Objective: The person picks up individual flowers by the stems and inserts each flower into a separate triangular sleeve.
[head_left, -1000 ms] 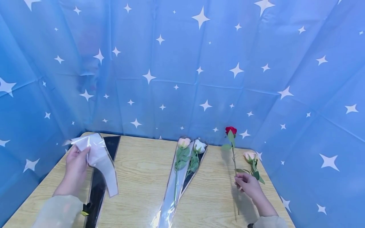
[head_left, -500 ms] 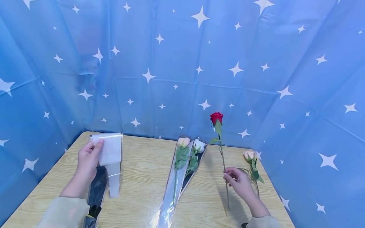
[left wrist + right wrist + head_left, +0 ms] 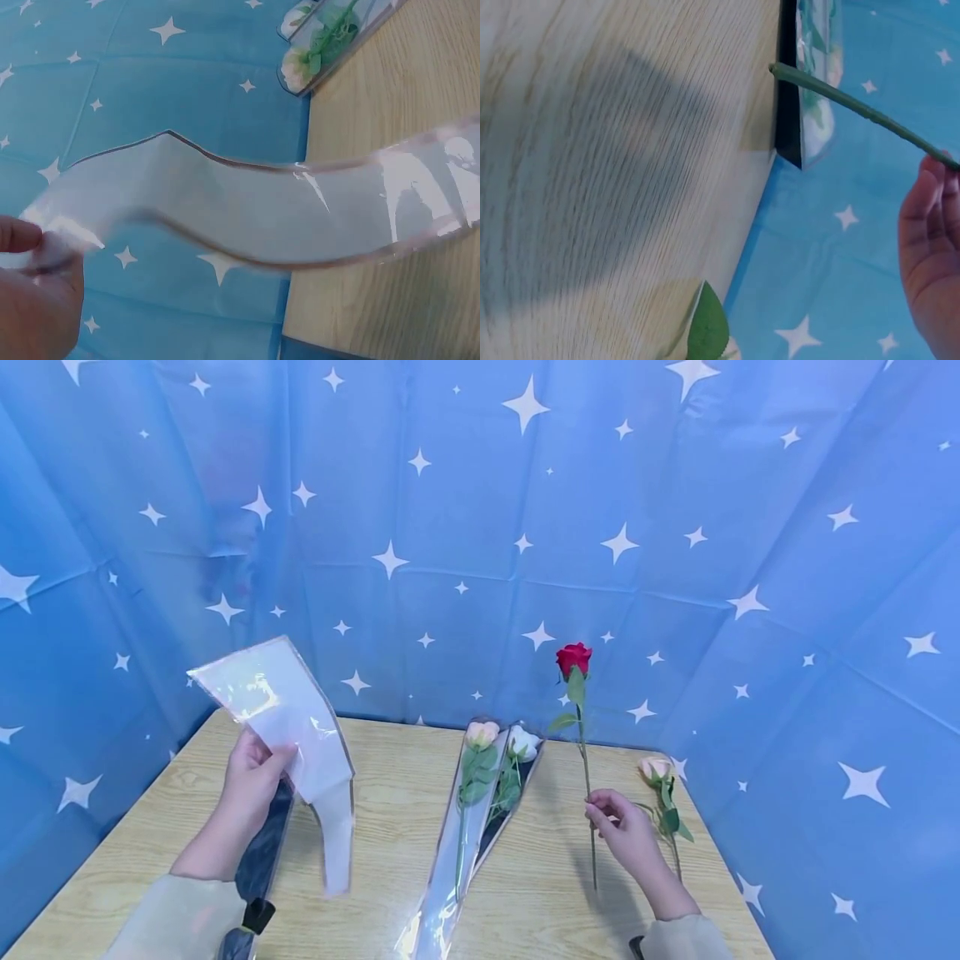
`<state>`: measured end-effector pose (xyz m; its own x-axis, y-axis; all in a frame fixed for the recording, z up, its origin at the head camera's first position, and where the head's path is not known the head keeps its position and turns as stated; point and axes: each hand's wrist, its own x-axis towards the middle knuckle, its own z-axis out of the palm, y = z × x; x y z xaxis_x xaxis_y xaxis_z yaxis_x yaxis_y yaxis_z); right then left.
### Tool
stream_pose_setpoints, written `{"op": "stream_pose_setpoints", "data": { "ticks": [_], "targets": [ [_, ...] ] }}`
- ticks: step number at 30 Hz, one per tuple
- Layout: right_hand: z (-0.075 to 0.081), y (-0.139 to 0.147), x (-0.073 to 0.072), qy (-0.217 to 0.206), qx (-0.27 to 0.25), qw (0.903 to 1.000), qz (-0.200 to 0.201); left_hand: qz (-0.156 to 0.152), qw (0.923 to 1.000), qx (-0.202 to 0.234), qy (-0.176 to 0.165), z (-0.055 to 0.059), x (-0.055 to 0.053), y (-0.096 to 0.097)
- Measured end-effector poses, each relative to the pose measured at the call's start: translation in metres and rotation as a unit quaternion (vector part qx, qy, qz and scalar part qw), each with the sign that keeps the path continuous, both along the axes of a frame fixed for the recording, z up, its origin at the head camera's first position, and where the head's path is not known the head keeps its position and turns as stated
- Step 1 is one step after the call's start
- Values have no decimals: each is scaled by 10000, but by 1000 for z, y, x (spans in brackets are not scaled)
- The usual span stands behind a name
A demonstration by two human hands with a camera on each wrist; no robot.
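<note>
My left hand [image 3: 251,781] pinches a long white flower sleeve [image 3: 296,727] with clear edges, raised above the table's left side. It bends over: the wide end tilts up to the left and the narrow end hangs down. In the left wrist view the sleeve [image 3: 262,214] runs from the thumb and fingers out to the right. My right hand [image 3: 626,835] pinches the stem of a red rose [image 3: 574,662], held upright with its bloom at the top. The bare lower stem [image 3: 855,107] sticks out past the fingers in the right wrist view.
Mid-table lie a pale pink rose [image 3: 482,735] in a clear-and-white sleeve and a white rose [image 3: 523,744] in a black one. Another pale pink rose [image 3: 657,768] lies at the right edge. Black sleeve material [image 3: 266,843] lies under my left forearm. A starry blue curtain [image 3: 465,527] surrounds the table.
My left hand has moved right, lifting the white sleeve off the black material and turning it. My right hand has shifted left, raising the red rose.
</note>
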<state>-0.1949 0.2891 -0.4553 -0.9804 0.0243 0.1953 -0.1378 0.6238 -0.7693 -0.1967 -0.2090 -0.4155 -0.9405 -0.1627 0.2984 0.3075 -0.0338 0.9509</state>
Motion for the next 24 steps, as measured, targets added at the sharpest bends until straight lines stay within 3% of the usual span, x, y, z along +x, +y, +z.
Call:
{"op": "stream_pose_setpoints", "data": {
  "ticks": [8,12,17,24],
  "targets": [
    [-3,2,-4,287,90,9995,-93,409,9984,80,-387,11,2,11],
    [-3,1,-4,455,115,9988,-170,418,9960,-603,-502,15,5,18],
    [-3,0,-3,584,7,9981,-213,251,9891,-1418,-315,15,8,23],
    [-2,-3,-2,783,-46,9967,-200,325,9839,-1704,-437,15,9,30]
  ]
}}
